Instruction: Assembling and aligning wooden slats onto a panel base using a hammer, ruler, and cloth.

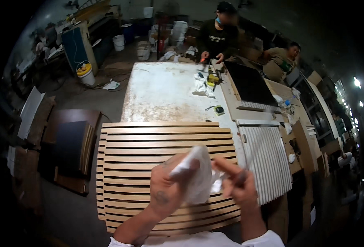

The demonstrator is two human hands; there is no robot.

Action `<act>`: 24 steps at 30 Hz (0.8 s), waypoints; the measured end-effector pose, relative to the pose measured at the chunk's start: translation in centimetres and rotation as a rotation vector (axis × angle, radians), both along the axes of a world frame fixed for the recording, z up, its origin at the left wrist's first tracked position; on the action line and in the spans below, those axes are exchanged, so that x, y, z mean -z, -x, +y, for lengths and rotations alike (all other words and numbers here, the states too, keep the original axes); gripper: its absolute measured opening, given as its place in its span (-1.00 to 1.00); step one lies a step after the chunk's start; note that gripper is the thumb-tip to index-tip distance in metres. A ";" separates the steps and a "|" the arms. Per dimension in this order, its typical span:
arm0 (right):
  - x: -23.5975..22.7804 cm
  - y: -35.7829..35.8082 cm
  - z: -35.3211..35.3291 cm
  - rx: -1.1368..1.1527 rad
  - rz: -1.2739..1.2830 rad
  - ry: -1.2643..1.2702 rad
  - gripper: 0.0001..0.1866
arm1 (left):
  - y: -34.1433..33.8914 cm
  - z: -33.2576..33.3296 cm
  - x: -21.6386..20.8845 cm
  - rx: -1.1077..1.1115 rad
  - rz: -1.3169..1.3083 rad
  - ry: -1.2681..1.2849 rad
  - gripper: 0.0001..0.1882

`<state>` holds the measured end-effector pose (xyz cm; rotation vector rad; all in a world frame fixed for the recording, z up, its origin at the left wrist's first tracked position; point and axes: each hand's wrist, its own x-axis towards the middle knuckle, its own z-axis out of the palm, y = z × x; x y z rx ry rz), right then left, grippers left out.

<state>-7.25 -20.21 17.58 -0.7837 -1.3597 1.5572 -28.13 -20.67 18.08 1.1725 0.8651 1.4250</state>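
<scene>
**White cloth up close, bunched in the left hand over wooden slats**

White cloth (200, 177) nearest the lens, lower centre of the frame, raised in front of the slats. Left hand (165, 187) is clenched on it, thumb side up, most of the cloth hanging past the fingers. Right hand (243, 187), just right of it, is blurred – fingers look curled about a thin tool (256, 150) slanting up and right; type unclear, tip hard to make out. White scrap (217, 183) shows between the hands; can't tell if it joins the cloth.

Step in hand, my read: readying cloth and tool over the slats, maybe wiping one with the other. Next move probably calls for a firm pinch on the cloth, fingers kept off the tool's tip, then good light on the slat gaps.

Below the hands, the light-wood slats (128, 166) fill lower centre, dark gaps between them. Beyond – white-topped table (165, 90), upper centre, with tape measure (218, 110) near its right edge, yellow tool (213, 79) farther up beside a crumpled white bag (203, 88). White ribbed panel (266, 162) right of the slats; dark panel (252, 84) above that. Co-worker (219, 39) at the table's far end. Stacked boards (73, 146) on the floor, left of frame.
</scene>
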 end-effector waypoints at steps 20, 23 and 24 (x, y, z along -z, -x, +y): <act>-10.1 -3.3 8.5 0.126 -0.628 -0.314 -0.53 | 2.2 3.1 -0.9 0.047 -0.040 -0.283 -0.42; -8.2 6.2 14.2 -0.234 -0.950 0.087 -0.56 | 4.9 4.3 3.1 -0.234 -0.219 -0.030 -0.72; -5.4 9.0 16.6 -0.293 -1.179 0.016 -0.69 | 7.1 5.4 4.6 -0.288 -0.093 0.191 -0.71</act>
